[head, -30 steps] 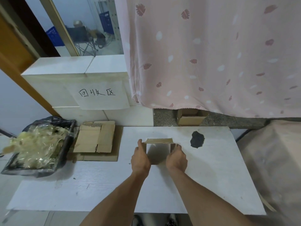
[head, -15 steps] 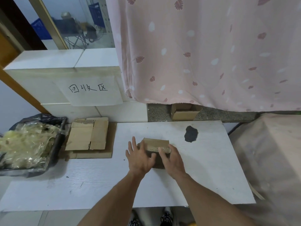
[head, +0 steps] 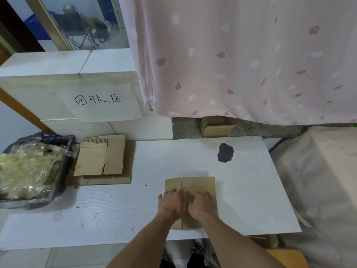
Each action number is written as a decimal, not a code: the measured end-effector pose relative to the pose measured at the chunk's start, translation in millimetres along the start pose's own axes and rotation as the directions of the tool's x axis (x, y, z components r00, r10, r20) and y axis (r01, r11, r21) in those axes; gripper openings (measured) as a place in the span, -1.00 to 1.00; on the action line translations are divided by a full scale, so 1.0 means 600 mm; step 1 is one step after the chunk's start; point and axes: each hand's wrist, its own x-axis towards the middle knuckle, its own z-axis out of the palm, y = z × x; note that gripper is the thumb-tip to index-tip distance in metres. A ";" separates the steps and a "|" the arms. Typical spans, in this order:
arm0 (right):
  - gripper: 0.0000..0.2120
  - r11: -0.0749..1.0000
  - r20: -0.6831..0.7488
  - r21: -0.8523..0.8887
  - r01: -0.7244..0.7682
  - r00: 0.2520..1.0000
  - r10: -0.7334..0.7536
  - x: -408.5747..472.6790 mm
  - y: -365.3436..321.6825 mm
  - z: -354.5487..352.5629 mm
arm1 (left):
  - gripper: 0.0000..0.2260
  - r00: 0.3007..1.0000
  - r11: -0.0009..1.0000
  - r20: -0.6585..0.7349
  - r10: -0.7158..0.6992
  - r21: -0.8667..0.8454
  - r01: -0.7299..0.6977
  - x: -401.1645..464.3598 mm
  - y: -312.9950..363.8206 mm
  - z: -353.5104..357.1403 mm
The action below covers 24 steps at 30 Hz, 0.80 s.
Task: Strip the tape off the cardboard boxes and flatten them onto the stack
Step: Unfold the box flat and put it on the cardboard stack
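Note:
A small brown cardboard box [head: 197, 184] lies flattened on the white table [head: 251, 190], its flaps spread out ahead of my hands. My left hand [head: 171, 204] and my right hand [head: 202, 205] both press down flat on its near half, side by side. The stack of flattened boxes [head: 100, 155] lies at the table's far left corner, well left of my hands. Another open cardboard box [head: 218, 127] stands on the floor behind the table, under the curtain's hem.
A black tray [head: 63, 167] lined with a bag holds crumpled clear tape [head: 25, 171] at the far left. White blocks with a handwritten paper sign [head: 100, 99] stand behind the stack. A dark patch [head: 225, 152] marks the table. A pink curtain hangs behind; a covered object sits right.
The box stood open between my hands a second ago. It has been folded down and now lies flat under both pressing hands, nearer to me.

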 end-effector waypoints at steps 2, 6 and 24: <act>-0.48 0.999 0.057 -0.040 0.001 0.998 0.001 0.000 0.009 0.015 | -0.59 0.996 1.000 0.091 -0.016 0.025 0.014 0.003 -0.002 0.016; -0.39 0.997 0.118 -0.055 -0.049 0.991 0.056 0.003 0.027 0.040 | -0.54 0.984 0.998 0.168 -0.066 0.021 0.064 0.009 -0.005 0.062; -0.34 0.987 0.115 -0.018 -0.161 0.980 0.162 0.071 0.077 0.103 | -0.14 0.960 0.968 0.143 -0.241 0.105 0.227 0.087 -0.007 0.159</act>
